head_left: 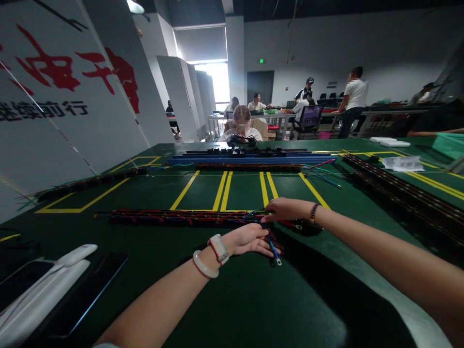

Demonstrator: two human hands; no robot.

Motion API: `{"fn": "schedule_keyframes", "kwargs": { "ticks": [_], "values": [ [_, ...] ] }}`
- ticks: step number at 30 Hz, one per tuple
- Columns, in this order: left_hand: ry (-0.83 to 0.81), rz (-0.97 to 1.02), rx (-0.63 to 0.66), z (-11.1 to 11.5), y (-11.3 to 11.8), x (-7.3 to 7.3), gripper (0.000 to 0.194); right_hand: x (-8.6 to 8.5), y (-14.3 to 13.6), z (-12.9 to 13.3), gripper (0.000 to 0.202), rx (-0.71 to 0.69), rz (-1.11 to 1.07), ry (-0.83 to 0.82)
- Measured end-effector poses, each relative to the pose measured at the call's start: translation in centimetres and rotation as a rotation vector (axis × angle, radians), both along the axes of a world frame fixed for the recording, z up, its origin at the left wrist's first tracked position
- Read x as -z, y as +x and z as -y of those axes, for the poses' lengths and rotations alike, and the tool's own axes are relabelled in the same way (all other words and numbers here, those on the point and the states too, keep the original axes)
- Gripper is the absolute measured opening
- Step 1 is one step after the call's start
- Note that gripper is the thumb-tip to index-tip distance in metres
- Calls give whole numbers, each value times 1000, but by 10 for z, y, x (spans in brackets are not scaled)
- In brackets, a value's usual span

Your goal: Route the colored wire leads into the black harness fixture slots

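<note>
A long, dark strip [145, 216] wrapped with red and blue wires lies crosswise on the green table. At its right end, a blue cable [272, 247] with a metal ring terminal comes out toward me. My left hand [252, 240] is palm-up below the strip, its thumb and fingers around that cable. My right hand [288, 210] reaches over from the right, fingers curled down and pinched at the blue wires by the strip's end. Its fingertips are partly hidden. A red cable with a ring terminal [298, 226] lies just under the right hand.
Blue rails [253, 159] with dark parts lie at the table's far side. More dark strips [398, 193] run along the right, another [90, 183] at the left. A phone [92, 290] and a white device [68, 261] lie front left. A person [242, 126] sits opposite.
</note>
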State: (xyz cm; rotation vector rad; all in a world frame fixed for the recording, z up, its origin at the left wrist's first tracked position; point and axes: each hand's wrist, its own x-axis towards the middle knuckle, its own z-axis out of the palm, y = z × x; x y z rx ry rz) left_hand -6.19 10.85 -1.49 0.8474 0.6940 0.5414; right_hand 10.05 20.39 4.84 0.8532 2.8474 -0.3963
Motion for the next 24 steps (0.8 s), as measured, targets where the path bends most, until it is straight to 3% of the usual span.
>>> {"fn": "schedule_keyframes", "kwargs": {
  "ticks": [7, 15, 20, 24],
  "values": [
    [-14, -9, -64, 2, 3, -5, 17, -9, -7, -18, 69, 48, 189, -265],
    [-36, 33, -128, 2, 5, -3, 22, -14, 0, -24, 58, 21, 69, -781],
    [-58, 77, -136, -1, 8, 2, 22, -8, 2, -23, 55, 154, 59, -799],
    [-53, 75, -179, 0, 11, -1, 18, -4, 5, -21, 54, 175, 71, -789]
  ]
}}
